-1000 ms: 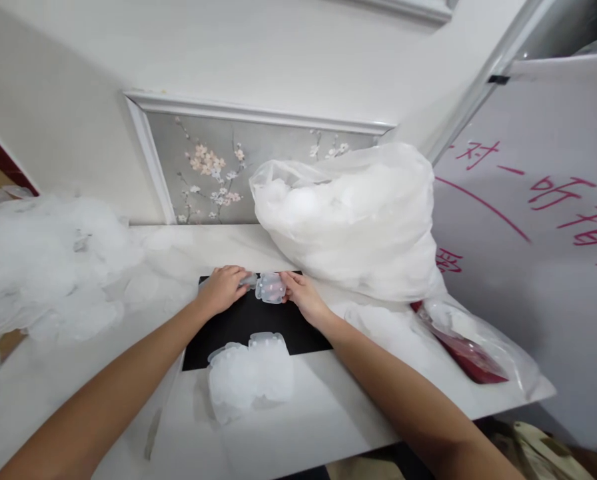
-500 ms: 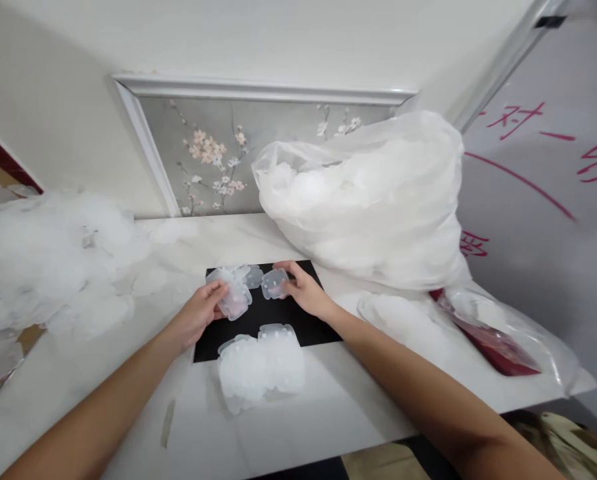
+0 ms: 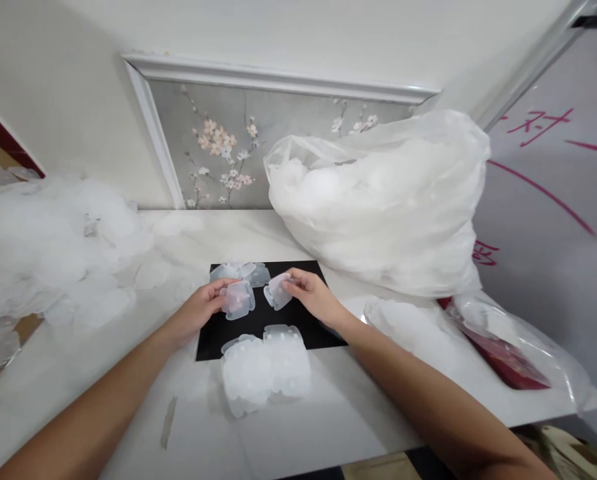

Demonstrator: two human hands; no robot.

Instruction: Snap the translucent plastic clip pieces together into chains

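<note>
Over a black mat (image 3: 278,321), my left hand (image 3: 198,308) pinches a translucent plastic piece (image 3: 239,300), squarish with rounded tabs. My right hand (image 3: 313,293) grips a similar translucent plastic piece (image 3: 277,292) by its right side, tilted, a small gap apart from the first. Behind them, more clear pieces (image 3: 255,274) lie on the far edge of the mat. Nearer to me, two stacks of such pieces (image 3: 266,370) sit side by side, partly on the mat's front edge and partly on the white table (image 3: 198,420).
A big heap of loose translucent pieces (image 3: 53,247) covers the table's left. A full white plastic bag (image 3: 378,207) stands at the back right, against the wall. Right of the mat lie more pieces (image 3: 408,327), then a clear bag (image 3: 518,340) over a red object (image 3: 508,363).
The piece in my right hand has turned from flat to tilted. My left hand now holds its piece separate from those at the mat's far edge. The view has shifted slightly.
</note>
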